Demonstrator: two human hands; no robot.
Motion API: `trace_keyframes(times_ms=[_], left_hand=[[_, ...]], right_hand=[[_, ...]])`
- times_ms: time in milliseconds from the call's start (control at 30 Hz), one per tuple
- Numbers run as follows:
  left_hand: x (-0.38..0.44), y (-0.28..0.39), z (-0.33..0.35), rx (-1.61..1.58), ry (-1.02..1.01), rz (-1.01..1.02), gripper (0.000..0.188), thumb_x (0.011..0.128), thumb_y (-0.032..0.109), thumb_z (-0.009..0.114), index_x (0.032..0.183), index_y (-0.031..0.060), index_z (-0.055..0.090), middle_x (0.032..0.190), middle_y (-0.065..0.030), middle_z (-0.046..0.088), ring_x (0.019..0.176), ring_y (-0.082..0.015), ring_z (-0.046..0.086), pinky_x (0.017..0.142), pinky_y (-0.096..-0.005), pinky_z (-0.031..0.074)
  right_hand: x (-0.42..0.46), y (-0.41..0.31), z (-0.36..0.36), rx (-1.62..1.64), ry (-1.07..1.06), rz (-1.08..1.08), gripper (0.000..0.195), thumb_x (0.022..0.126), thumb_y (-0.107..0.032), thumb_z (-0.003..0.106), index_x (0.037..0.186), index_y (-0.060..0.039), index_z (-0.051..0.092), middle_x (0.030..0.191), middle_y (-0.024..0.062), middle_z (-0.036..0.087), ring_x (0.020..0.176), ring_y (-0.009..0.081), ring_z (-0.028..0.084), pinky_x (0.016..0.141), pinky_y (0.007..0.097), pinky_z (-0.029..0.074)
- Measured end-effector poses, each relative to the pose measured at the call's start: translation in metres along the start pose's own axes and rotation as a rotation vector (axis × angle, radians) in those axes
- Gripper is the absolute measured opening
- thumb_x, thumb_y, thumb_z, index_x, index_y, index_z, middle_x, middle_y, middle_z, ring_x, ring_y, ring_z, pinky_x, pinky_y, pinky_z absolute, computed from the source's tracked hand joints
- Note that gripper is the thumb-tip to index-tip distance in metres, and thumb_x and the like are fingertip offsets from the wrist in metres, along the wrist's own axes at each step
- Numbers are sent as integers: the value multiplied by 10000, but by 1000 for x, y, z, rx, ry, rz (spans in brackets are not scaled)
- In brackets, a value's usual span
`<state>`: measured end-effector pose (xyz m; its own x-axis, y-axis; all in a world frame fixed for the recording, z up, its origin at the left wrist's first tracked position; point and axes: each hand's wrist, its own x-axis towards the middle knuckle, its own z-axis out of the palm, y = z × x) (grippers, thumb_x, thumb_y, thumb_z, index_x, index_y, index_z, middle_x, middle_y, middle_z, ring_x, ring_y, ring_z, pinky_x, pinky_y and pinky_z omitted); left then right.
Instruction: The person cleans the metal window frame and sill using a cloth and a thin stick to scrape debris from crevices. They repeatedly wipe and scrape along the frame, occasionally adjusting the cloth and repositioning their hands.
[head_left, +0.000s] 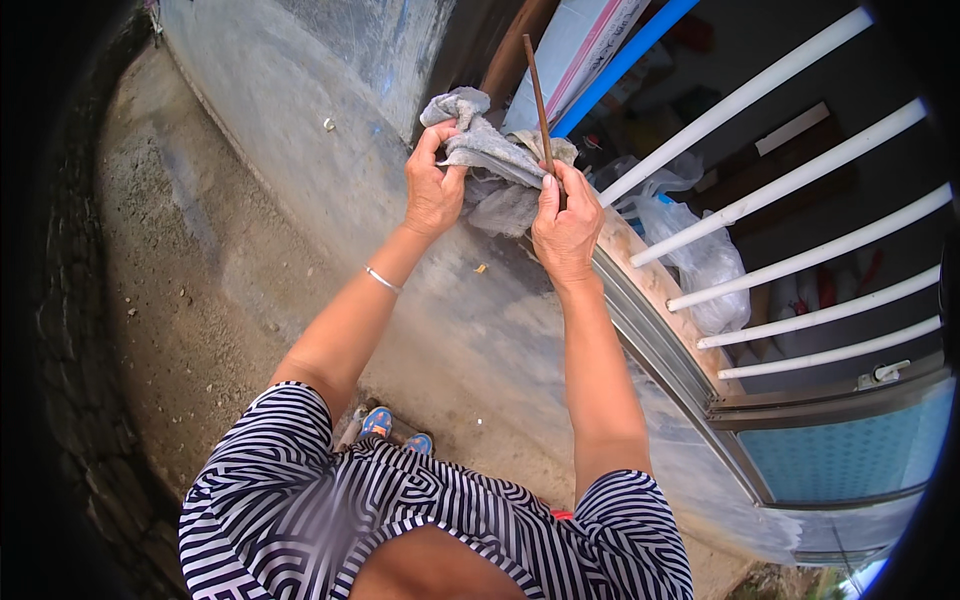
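A bunched grey cloth (491, 146) stretches between my two hands, with loose folds hanging below it. My left hand (433, 184) pinches its left end, thumb and fingers closed on the fabric. With the right hand (568, 217) I grip a thin brown rod (537, 97), which points up and away from me; the cloth's right end meets it at my fingertips. Whether those fingers also hold the cloth cannot be made out. The rod's lower end is hidden behind the right hand.
White window bars (780, 214) slant along the right above a metal sliding track (660, 330). Behind them sit a clear plastic bag (701, 262) and a blue pole (622, 67). A concrete wall (300, 97) stands to the left. Below are my blue shoes (376, 422).
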<state>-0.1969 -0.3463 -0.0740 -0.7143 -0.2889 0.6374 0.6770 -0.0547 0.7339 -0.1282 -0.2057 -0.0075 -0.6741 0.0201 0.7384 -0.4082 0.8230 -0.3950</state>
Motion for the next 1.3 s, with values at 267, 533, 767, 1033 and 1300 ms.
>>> trace_keyframes(times_ms=[267,533,767,1033,1300], left_hand=[[19,-26,24,164,75,-132,162,762,131,648,820,-11,595,811,-143,627,732,-181,595,674,-302,461],[56,4,24,-60,32,-113,102,809,119,612,830,20,621,698,-40,623,643,-121,552,622,-273,464],[35,16,-30,-842,165,-537,427,957,378,384,1171,22,483,1130,-99,560,1026,-239,549,897,-370,459],[-23,-41,-66,-955,292,-874,522,948,432,367,1308,55,375,1323,-111,434,1182,-298,445,1011,-415,371],[-13,-38,-56,-282,-130,-906,333,788,42,546,1116,-9,523,969,-86,607,814,-135,584,709,-271,495]], right_hand=[[15,2,-45,-43,138,29,149,846,-84,544,931,18,612,978,158,619,778,277,642,680,343,498],[-44,27,-124,39,-604,511,237,850,-100,557,1057,-12,632,613,98,593,568,151,569,551,291,442],[-8,25,-71,-484,-639,53,297,812,-67,496,1079,-52,625,775,235,620,736,385,608,658,465,477],[46,8,-13,-492,-749,-208,197,769,-19,472,912,26,600,760,281,577,786,422,586,671,477,478],[18,21,6,-303,-631,-115,220,786,-29,520,976,-20,631,709,257,590,683,408,595,619,462,477]])
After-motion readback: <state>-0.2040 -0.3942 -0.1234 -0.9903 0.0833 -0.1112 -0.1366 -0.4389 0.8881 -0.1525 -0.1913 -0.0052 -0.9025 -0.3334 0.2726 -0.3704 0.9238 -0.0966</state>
